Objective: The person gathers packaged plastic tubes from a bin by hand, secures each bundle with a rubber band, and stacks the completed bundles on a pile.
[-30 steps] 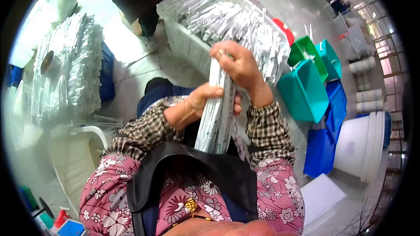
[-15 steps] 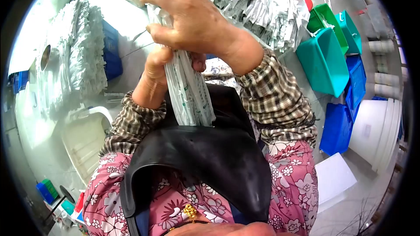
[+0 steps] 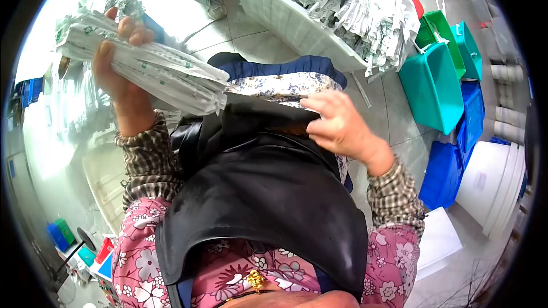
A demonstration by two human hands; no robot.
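My left hand point(image 3: 121, 51) is wrapped round a bundle of long white packets point(image 3: 165, 74) with green print, held tilted over the left side of my lap. The bundle's near end hangs over the black apron point(image 3: 268, 194). On the right, my right hand point(image 3: 337, 122) is over the apron's upper edge with its fingers curled; whether anything small is between them is hidden. A large white bin point(image 3: 274, 20) heaped with similar packets point(image 3: 348, 11) stands ahead of my hands.
Teal point(image 3: 436, 88), green point(image 3: 439, 31) and blue bins point(image 3: 442, 174) stand at right, by a large white tub point(image 3: 488, 185). More packets point(image 3: 117, 0) are piled at upper left. A person's shoe point(image 3: 216, 8) is near the white bin.
The bundle has moved left and tipped from upright to slanting in my left hand. My right hand has let go of it and moved right, down over the apron.
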